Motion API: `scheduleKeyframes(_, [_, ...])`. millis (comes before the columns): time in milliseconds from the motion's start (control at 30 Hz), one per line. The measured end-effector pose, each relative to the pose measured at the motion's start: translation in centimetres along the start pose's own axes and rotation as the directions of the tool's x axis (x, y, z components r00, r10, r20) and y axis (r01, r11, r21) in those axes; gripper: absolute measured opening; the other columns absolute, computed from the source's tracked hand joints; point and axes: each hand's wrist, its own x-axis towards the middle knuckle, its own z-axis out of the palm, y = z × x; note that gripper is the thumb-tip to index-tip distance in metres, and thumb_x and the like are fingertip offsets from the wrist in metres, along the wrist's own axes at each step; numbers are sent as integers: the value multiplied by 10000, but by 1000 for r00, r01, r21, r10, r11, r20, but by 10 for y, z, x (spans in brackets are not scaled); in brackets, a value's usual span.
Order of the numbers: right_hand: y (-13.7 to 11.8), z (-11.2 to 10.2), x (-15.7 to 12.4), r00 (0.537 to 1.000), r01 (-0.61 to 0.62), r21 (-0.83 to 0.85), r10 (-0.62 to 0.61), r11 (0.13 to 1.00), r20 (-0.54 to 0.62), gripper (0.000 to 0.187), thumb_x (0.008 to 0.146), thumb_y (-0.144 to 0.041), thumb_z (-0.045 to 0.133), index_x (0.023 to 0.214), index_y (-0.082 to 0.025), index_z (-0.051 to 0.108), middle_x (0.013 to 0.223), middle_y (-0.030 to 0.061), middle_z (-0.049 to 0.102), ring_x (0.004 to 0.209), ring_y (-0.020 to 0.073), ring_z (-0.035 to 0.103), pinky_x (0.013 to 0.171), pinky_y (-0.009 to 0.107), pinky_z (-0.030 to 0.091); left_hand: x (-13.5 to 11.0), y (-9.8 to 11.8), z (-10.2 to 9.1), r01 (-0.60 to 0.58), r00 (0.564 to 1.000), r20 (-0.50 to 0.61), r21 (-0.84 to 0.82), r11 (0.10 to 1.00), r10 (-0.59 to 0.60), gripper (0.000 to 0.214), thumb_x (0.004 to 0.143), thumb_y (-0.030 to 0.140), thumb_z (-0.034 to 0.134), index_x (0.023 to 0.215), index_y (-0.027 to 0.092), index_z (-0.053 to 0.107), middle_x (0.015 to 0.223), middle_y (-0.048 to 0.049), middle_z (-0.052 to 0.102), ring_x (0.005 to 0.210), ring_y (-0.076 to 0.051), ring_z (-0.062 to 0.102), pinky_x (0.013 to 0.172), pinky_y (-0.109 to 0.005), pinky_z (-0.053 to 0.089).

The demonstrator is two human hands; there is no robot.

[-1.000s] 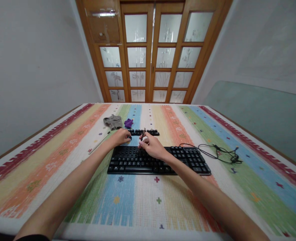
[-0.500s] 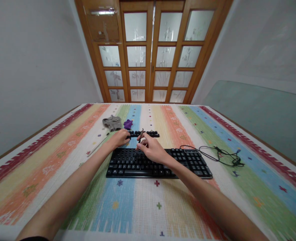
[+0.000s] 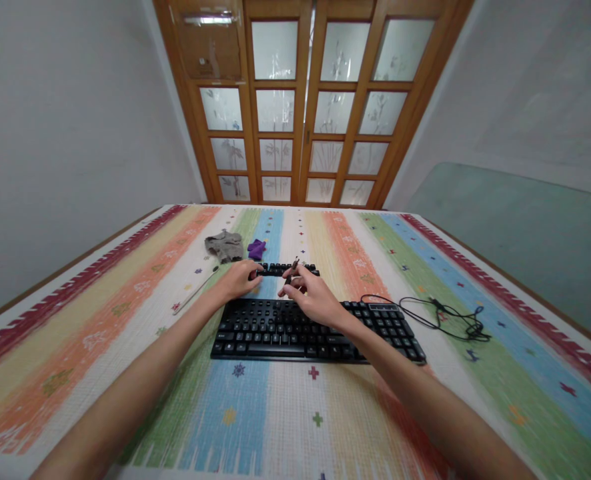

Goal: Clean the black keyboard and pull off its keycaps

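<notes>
A black keyboard lies across the tablecloth below my hands, with bare key posts showing in its upper left part. Behind it stand rows of loose black keycaps. My left hand is at the left end of these rows, its thumb and fingers curled together. What sits between them is too small to make out. My right hand pinches a slim dark tool, tilted with its thin end up, above the gap between keyboard and keycaps. The tool's exact kind is unclear.
A grey cloth and a purple cloth lie behind my left hand. A thin white stick with a dark tip rests to the left. The keyboard's coiled black cable lies on the right.
My right hand has moved slightly right, and the tool in it leans further to the right. My left hand stays at the keycaps, shifted only a little.
</notes>
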Motion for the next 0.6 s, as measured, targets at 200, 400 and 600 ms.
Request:
scheduleKeyframes(200, [7, -6, -2, 997, 72, 68, -70, 995, -30, 211, 902, -287, 530, 1078, -187, 471, 857, 64, 706, 792, 184, 665, 751, 325, 480, -34, 36, -4, 183, 972, 235, -788, 588, 13, 638, 741, 258, 680, 1333, 177, 458, 1223, -122, 636, 1041, -199, 634, 855, -342, 511])
scheduleKeyframes(400, [6, 0, -5, 995, 93, 105, -95, 990, 16, 183, 920, -298, 520, 1061, -192, 474, 863, 62, 698, 804, 190, 676, 770, 333, 489, -55, 60, 13, 267, 963, 242, -910, 316, -118, 604, 697, 335, 795, 1225, 195, 536, 1061, -74, 673, 1036, -198, 645, 936, -376, 485])
scheduleKeyframes(600, [8, 6, -6, 996, 75, 98, -79, 992, 34, 159, 909, -238, 515, 1055, -197, 467, 841, 48, 702, 804, 185, 681, 757, 321, 482, -62, 57, 22, 252, 957, 185, -912, 324, -222, 555, 627, 349, 846, 1094, 164, 611, 935, -54, 707, 923, -191, 677, 882, -359, 522])
